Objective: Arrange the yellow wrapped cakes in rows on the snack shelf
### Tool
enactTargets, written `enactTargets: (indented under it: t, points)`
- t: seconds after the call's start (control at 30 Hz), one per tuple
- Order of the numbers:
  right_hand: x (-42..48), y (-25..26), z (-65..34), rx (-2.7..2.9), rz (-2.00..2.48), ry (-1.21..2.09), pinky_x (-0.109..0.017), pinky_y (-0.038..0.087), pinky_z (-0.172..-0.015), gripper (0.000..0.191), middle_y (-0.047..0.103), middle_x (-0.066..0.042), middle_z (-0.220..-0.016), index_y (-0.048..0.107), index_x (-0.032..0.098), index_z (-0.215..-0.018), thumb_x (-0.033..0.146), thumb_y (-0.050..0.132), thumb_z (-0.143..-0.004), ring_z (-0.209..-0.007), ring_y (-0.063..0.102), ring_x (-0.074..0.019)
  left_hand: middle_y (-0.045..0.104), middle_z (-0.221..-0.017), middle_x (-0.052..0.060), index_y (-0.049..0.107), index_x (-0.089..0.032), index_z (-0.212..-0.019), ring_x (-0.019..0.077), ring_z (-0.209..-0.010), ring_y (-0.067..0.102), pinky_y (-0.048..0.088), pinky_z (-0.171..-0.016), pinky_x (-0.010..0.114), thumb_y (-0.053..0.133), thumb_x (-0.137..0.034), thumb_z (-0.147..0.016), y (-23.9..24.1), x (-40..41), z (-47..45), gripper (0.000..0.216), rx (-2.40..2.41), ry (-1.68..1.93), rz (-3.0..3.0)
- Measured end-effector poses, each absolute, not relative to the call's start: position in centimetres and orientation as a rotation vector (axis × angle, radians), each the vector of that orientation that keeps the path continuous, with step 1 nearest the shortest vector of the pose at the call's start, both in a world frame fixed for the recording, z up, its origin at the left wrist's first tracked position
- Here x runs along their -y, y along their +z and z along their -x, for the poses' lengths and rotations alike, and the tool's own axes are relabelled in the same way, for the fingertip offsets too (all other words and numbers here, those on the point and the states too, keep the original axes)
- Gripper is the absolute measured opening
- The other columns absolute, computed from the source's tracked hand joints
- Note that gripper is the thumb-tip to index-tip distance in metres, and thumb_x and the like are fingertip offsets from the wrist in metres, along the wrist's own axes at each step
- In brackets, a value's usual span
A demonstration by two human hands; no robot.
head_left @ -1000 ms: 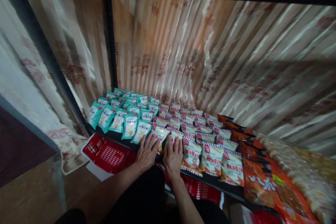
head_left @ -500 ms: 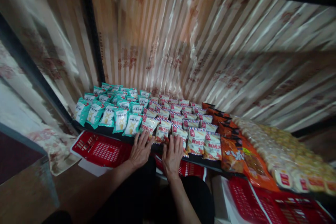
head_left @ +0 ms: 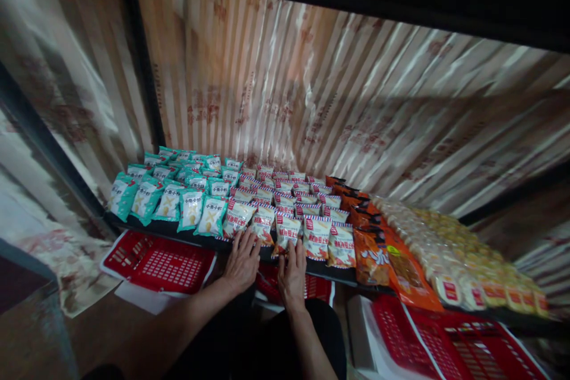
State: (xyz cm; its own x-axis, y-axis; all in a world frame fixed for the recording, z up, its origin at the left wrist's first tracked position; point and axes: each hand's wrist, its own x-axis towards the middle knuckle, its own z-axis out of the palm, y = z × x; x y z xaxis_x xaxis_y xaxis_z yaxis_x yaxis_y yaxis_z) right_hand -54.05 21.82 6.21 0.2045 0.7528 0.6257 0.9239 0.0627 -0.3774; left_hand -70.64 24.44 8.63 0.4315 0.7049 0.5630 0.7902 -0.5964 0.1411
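Note:
My left hand [head_left: 243, 261] rests at the shelf's front edge, fingers stretched out and slightly apart. Its fingertips lie at the lower edge of a white snack bag [head_left: 263, 219] with red lettering. Beside it, my right hand [head_left: 292, 273] is open too, its fingers against the bottom of the neighbouring snack bag [head_left: 287, 227]. Neither hand grips anything. Rows of the same striped-edge bags run back behind these two. Teal snack bags [head_left: 192, 209] stand in rows to the left of them.
Orange packets [head_left: 371, 257] and clear-wrapped round snacks [head_left: 446, 289] fill the shelf's right side. Below are red baskets [head_left: 171, 264], with a white box [head_left: 361, 332] at lower right. A dark upright post [head_left: 145, 65] stands left; a pleated curtain [head_left: 267, 71] hangs behind.
The view has shifted, so the shelf sits further left. My right hand has slid slightly down its bag, uncovering more of the front; my left hand stays by the bags' lower edges.

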Motion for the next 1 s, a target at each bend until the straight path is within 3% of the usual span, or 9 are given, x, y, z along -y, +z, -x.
enactTargets:
  t: [0.23, 0.4, 0.7, 1.0]
  points:
    - [-21.5, 6.7, 54.4, 1.574, 1.81, -0.31, -0.05, 0.037, -0.1, 0.048, 0.017, -0.012, -0.151, 0.031, 0.026, -0.14, 0.03, 0.033, -0.093, -0.136, 0.022, -0.0303, 0.048, -0.136, 0.01, 0.05, -0.017, -0.127, 0.0262, -0.136, 0.027, 0.021, -0.11, 0.048, 0.046, -0.026, -0.086, 8.1, -24.8, 70.9, 0.042, 1.305, -0.893, 2.553]
    - [-21.5, 8.2, 54.6, 1.62, 1.91, -0.36, -0.048, 0.038, -0.099, 0.048, 0.015, -0.006, -0.152, 0.033, 0.032, -0.139, 0.035, 0.037, -0.091, -0.134, 0.024, -0.0311, 0.046, -0.137, 0.012, 0.038, -0.023, -0.137, 0.0281, -0.137, 0.023, 0.022, -0.11, 0.049, 0.051, -0.022, -0.083, 8.4, -24.8, 71.2, 0.055, 1.257, -0.863, 2.576]
    - [-22.1, 9.0, 54.6, 1.593, 1.984, -0.34, -0.044, 0.041, -0.096, 0.05, 0.026, -0.012, -0.146, 0.034, 0.025, -0.139, 0.04, 0.037, -0.091, -0.126, 0.035, -0.0295, 0.021, -0.151, 0.01, 0.034, -0.03, -0.139, 0.0309, -0.14, 0.012, 0.022, -0.109, 0.051, 0.059, -0.015, -0.075, 9.6, -25.8, 70.2, 0.069, 1.165, -0.852, 2.635]
    - [-22.8, 9.1, 54.2, 1.546, 1.81, -0.252, -0.046, 0.042, -0.092, 0.045, 0.043, -0.015, -0.127, 0.041, 0.022, -0.134, 0.033, 0.038, -0.09, -0.116, 0.042, -0.0274, 0.021, -0.151, 0.015, 0.048, -0.018, -0.128, 0.0297, -0.14, 0.009, 0.028, -0.108, 0.048, 0.055, -0.011, -0.077, 9.6, -26.5, 68.9, 0.052, 1.2, -0.818, 2.717]
